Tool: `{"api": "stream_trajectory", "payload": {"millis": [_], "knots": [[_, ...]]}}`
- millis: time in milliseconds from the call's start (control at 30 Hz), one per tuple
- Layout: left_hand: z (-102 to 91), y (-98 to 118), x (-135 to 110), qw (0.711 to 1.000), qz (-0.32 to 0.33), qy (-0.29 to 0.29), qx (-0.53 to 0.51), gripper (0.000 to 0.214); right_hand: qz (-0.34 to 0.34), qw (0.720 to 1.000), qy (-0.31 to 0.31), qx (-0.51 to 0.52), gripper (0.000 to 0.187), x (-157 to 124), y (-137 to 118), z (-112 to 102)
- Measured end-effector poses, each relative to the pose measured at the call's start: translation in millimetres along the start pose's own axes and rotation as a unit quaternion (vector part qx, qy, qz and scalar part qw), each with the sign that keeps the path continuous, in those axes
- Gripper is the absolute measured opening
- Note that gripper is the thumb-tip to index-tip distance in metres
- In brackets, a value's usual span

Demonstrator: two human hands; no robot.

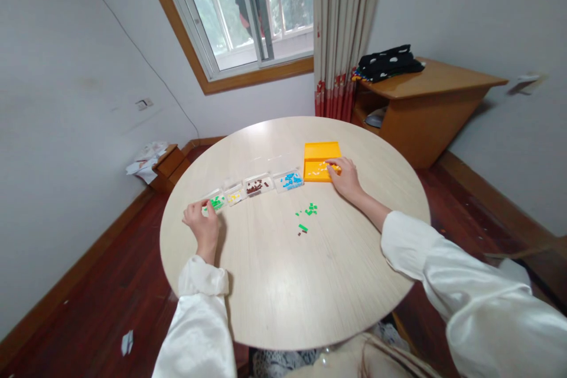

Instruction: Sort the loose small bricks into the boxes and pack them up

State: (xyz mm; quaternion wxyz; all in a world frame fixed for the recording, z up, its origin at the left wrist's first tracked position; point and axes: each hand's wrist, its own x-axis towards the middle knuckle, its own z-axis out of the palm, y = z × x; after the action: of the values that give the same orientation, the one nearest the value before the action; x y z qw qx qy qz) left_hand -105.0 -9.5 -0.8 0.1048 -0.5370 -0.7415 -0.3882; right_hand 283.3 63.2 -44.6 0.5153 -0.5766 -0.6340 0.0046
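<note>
A room in a home: a floral curtain (pixel 341 29) hangs beside the wood-framed window (pixel 248 12), folded clothes (pixel 387 63) lie on a wooden cabinet (pixel 425 112), and a round worktop (pixel 283 283) stands on dark wooden floor (pixel 101 301).

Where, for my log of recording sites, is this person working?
Probably a room in a home: a round wooden table holding small trays of coloured bricks, a curtained window, and a low wooden cabinet with folded clothing on top.

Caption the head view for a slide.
At a round pale wooden table, left hand touches a clear box of green pieces; right hand reaches into an orange plastic tray.
</note>
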Motion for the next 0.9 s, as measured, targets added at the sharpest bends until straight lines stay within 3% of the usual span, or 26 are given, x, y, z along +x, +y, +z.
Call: {"api": "stream_trajectory", "payload": {"millis": [133,233,333,600,733,900], "knots": [[7.8,38,-26,0.986,0.128,-0.070,-0.086,0.020,-0.004,1.000,0.005,0.011,0.019,1,2,0],[20.6,64,-50,0.947,0.226,-0.155,-0.169,0.018,-0.006,1.000,0.007,0.014,0.018,1,3,1],[31.9,85,-68,0.910,0.283,-0.227,-0.202,0.019,-0.012,1.000,0.007,0.023,0.018,1,2,0],[39.9,114,-84,0.889,0.278,-0.327,-0.160,0.018,-0.018,0.999,-0.003,0.028,0.019,0,2,-3],[43.4,119,-87,0.883,0.273,-0.345,-0.165,0.010,-0.063,0.997,-0.021,0.045,0.017,-4,-8,-6],[46.3,113,-85,0.892,0.262,-0.315,-0.190,0.010,-0.149,0.971,-0.159,0.094,0.013,-26,-35,-14]]}}
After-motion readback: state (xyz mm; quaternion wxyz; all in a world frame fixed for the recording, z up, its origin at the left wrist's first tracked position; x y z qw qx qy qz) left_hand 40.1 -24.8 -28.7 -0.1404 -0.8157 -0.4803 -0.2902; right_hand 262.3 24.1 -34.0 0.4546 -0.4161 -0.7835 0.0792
